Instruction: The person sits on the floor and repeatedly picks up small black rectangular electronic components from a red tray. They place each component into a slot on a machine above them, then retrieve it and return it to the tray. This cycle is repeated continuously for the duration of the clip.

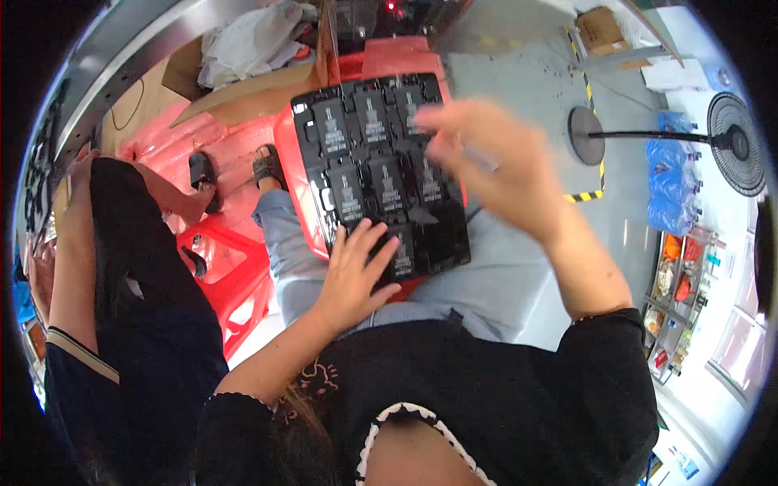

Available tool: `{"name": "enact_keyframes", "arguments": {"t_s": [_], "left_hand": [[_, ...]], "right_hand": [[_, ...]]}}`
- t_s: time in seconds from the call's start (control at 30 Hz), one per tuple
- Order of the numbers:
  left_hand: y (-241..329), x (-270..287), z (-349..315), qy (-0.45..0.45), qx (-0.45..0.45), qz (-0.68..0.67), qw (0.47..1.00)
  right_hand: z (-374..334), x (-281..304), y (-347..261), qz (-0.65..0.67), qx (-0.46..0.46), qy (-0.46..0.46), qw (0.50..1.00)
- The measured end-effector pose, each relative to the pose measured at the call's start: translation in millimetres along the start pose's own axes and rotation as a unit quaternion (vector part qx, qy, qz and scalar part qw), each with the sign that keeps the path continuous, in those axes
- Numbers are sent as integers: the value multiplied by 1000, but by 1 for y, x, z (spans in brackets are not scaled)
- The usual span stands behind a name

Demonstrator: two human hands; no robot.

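Note:
A black plastic tray (448,243) lies across my lap, tilted a little. In its pockets sit several flat black rectangular pieces (386,183) with pale print, battery-like in shape. My left hand (354,266) rests on the tray's near left part, fingers spread, the fingertips beside the nearest piece (403,253). Above the tray's far right side, my right hand (490,162) is raised and smeared by motion. A small pale streak shows at its fingers, but I cannot make out whether it is a held thing.
Red plastic stools or crates (235,283) stand under and left of the tray. Close on my left sits another person in dark clothes (154,267). A cardboard box (243,97) with clear plastic bags lies at the far left. A black fan (736,142) stands at the right.

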State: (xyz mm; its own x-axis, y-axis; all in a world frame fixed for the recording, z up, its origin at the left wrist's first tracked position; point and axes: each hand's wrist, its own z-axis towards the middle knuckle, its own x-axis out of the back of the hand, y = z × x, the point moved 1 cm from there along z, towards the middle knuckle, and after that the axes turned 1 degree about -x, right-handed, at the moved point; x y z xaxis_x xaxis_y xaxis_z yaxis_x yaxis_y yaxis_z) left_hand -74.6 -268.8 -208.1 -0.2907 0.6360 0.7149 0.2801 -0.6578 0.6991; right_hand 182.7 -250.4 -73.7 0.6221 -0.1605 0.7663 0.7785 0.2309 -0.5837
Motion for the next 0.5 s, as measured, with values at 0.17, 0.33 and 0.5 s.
{"name": "enact_keyframes", "arguments": {"t_s": [0.17, 0.33, 0.5], "left_hand": [[-4, -25, 18, -47, -58, 89, 993], [10, -11, 41, -48, -55, 35, 997], [2, -14, 39, -25, -38, -21, 999]], "right_hand": [[142, 77, -6, -125, 41, 190, 973], [267, 113, 105, -234, 31, 170, 957], [346, 112, 133, -180, -93, -175, 964]]}}
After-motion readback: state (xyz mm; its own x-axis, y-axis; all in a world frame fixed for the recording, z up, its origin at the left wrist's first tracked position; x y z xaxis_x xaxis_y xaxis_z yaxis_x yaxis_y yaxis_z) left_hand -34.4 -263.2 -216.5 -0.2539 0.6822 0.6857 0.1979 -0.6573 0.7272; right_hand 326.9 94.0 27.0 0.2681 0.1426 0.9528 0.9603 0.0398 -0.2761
